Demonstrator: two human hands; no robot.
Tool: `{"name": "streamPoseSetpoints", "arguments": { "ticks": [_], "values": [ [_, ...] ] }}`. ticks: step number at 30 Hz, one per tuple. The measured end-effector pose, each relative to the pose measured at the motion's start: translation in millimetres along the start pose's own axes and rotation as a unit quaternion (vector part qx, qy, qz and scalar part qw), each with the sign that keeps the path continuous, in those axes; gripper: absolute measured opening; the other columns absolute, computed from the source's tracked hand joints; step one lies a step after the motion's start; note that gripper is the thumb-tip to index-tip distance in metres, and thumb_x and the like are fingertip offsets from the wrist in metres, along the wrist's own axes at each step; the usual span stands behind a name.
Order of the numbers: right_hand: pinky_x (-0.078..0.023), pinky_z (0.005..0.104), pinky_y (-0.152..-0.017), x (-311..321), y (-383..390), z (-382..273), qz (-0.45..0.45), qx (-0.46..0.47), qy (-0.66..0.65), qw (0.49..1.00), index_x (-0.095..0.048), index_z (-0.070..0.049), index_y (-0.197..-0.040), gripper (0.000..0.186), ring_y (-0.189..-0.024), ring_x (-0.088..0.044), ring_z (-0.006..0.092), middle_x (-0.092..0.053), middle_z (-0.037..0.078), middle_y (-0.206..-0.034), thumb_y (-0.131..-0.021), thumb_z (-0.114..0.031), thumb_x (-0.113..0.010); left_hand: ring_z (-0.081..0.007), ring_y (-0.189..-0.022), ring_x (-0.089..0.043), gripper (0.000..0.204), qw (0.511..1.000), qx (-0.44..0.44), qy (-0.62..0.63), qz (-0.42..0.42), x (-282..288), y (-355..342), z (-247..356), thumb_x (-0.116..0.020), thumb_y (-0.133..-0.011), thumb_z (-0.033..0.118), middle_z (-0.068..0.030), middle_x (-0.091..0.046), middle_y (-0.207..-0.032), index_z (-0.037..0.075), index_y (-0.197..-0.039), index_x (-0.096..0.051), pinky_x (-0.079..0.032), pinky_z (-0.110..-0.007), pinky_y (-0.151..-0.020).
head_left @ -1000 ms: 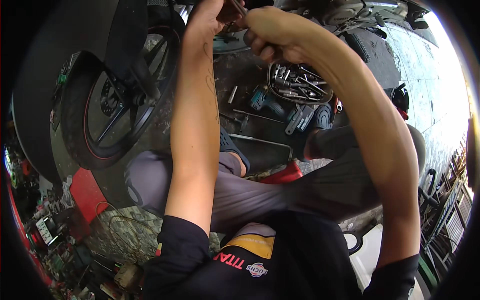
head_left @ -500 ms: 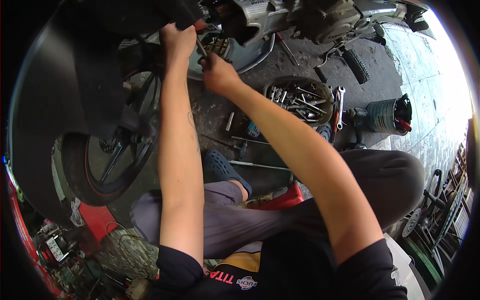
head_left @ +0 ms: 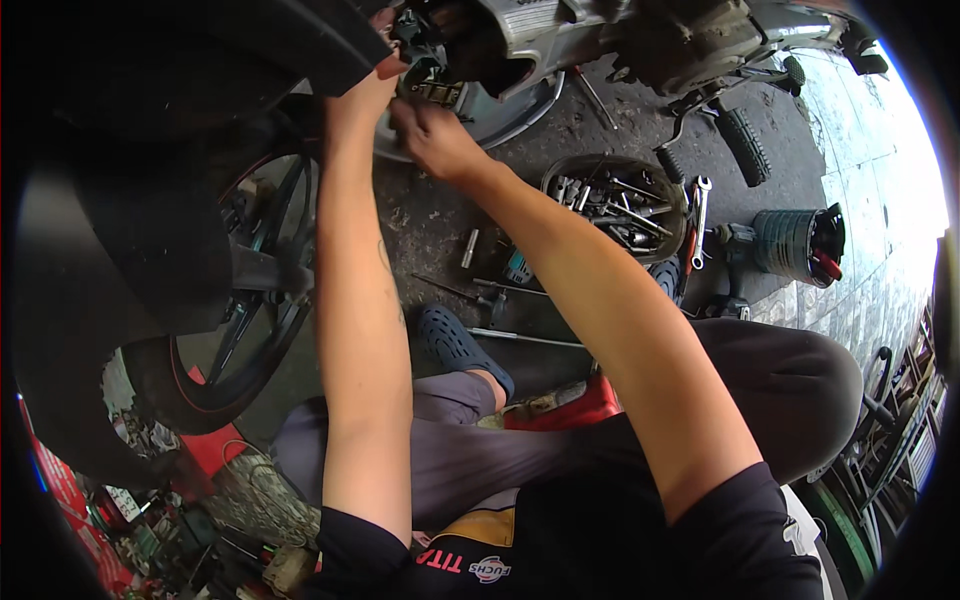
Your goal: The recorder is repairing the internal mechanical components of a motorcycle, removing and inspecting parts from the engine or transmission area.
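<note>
Under the black plastic panel (head_left: 200, 150) of a motorcycle, my left hand (head_left: 365, 90) reaches up beside the front of the grey engine (head_left: 530, 35). The panel and the dark parts hide most of its fingers. My right hand (head_left: 440, 140) is just to the right and lower, above a grey metal basin (head_left: 520, 120). Its fingers are curled closed and a little blurred; what they hold is hidden. Small parts (head_left: 435, 93) sit in the basin, close above the right hand.
An oval tray (head_left: 610, 165) of sockets and tools lies right of my right forearm. Beside it are a combination wrench (head_left: 701, 225), a cordless power tool (head_left: 738, 240) and a blue bucket (head_left: 785, 245). A socket (head_left: 470, 248) and a T-handle tool (head_left: 495, 300) lie on the floor near my clog (head_left: 455, 340).
The view has shifted, so the floor things appear farther right and lower. A thin shaft seen between my hands before no longer shows. My left hand is farther under the panel.
</note>
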State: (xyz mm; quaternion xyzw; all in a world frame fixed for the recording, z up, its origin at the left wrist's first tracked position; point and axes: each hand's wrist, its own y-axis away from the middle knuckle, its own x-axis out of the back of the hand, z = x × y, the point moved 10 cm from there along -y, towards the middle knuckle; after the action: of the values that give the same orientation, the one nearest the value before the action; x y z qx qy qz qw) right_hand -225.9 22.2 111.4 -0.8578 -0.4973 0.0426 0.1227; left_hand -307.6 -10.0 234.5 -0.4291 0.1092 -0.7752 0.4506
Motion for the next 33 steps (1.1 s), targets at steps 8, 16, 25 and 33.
{"name": "streamPoseSetpoints", "arguments": {
  "ticks": [8, 16, 25, 33],
  "values": [
    [-0.049, 0.0496, -0.083, 28.7, 40.4, -50.4, 0.054, -0.213, 0.107, 0.97, -0.065, 0.002, -0.102, 0.055, -0.088, -0.065, 0.0356, -0.068, 0.021, -0.088, -0.108, -0.047, -0.04, -0.0177, -0.077, -0.063, 0.026, 0.966, 0.139, 0.201, -0.078, -2.0, -2.1, -8.4, -0.07, -0.096, 0.032, -0.004, -0.067, -0.082, 0.006, -0.096, -0.071, -0.049, -0.035, -0.071],
    [-0.039, 0.0292, -0.047, 55.2, 51.0, -167.3, -0.104, -0.317, -0.021, 0.942, -0.065, -0.007, -0.099, 0.032, -0.055, -0.05, 0.0128, -0.06, 0.001, -0.075, -0.105, -0.036, -0.054, -0.0184, -0.072, -0.067, 0.026, 0.815, 0.328, 0.464, -0.118, -40.8, -4.0, -49.1, -0.066, -0.097, 0.034, -0.0034, -0.066, -0.079, 0.008, -0.092, -0.066, -0.053, -0.036, -0.061],
    [-0.051, 0.0447, -0.094, 29.0, 99.5, -33.9, -0.092, -0.257, 0.176, 0.946, -0.064, 0.003, -0.12, 0.039, -0.106, -0.069, 0.0375, -0.073, 0.024, -0.105, -0.103, -0.03, -0.052, -0.017, -0.065, -0.072, 0.024, 0.924, 0.309, 0.203, -0.095, -16.5, 60.6, -13.7, -0.059, -0.102, 0.026, -0.0057, -0.072, -0.08, 0.005, -0.105, -0.071, -0.055, -0.031, -0.058],
    [-0.05, 0.0526, -0.097, 7.9, 48.1, 47.2, -0.039, -0.236, 0.198, 0.951, -0.06, -0.006, -0.129, 0.039, -0.118, -0.06, 0.0482, -0.067, 0.03, -0.118, -0.099, -0.029, -0.053, -0.039, -0.091, -0.072, 0.026, 0.979, 0.191, 0.074, 0.015, -17.1, 50.8, -43.5, -0.065, -0.09, 0.022, -0.0223, -0.074, -0.092, 0.0, -0.101, -0.074, -0.054, -0.043, -0.081]
  ]
}}
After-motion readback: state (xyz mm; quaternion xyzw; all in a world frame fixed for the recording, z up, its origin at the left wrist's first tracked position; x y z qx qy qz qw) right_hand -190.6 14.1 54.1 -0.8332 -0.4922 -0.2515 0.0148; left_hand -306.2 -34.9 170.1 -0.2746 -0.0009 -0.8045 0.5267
